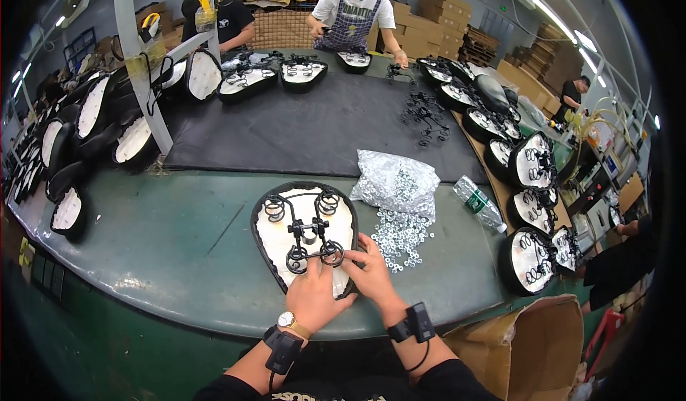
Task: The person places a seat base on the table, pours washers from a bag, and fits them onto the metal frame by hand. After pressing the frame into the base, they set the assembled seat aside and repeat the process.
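A bicycle saddle (pixel 271 240) lies upside down on the green table in front of me, its white underside up and its black cover around the rim. On it sits a black wire spring frame (pixel 309 231) with coils at its corners and a clamp in the middle. My left hand (pixel 316 294) is closed at the near coils, its fingertips bent in around the wire. From the right, my right hand (pixel 370 271) reaches over the saddle's rim, thumb and fingers pinched at the near right coil. Whatever small piece may lie between those fingertips is hidden.
Loose metal nuts (pixel 400 238) spill from a clear plastic bag (pixel 397 179) right of the saddle. A plastic bottle (pixel 480 202) lies beyond. Finished-looking saddles (pixel 530 258) line the right edge; bare spring frames (pixel 427 115) rest on the black mat (pixel 286 126). A co-worker (pixel 354 15) stands opposite.
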